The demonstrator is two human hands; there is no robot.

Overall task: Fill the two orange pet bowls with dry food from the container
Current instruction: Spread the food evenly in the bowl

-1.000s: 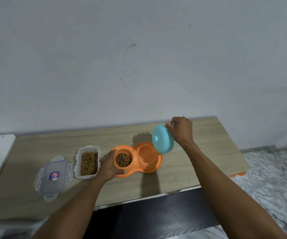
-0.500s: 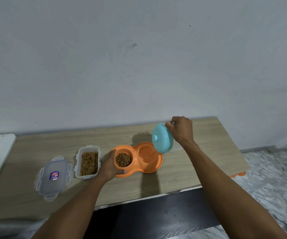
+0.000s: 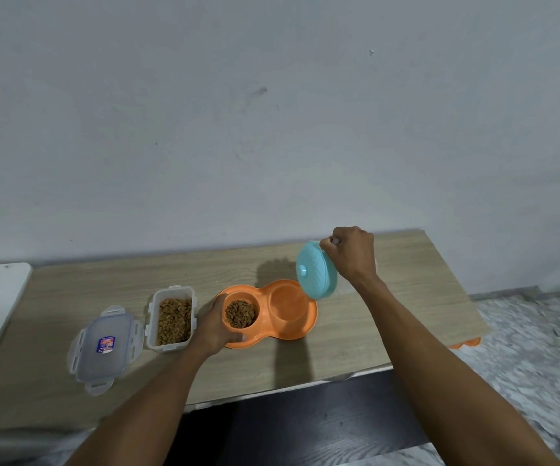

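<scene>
Pale wall (image 3: 272, 129) backs a wooden tabletop (image 3: 389, 314) where both hands work. The left hand (image 3: 216, 326) curls its fingers and thumb round the near end of the orange double feeder (image 3: 305, 327), steadying it. The right hand (image 3: 351, 255) grips the rim of a teal dish (image 3: 317, 270), tipped on edge above the right bowl (image 3: 287, 307), which looks empty. The left bowl (image 3: 241, 295), just beside the left hand's fingers, holds dry food (image 3: 240, 312). Outward of the left hand stands the open container (image 3: 171, 290), well filled, and beyond it its lid (image 3: 102, 344). The feeder seems light, stiff plastic, likely to slide on smooth wood, so a hold on its rim suits it. The container probably wants gripping by its long sides, since loose kibble spills easily.
</scene>
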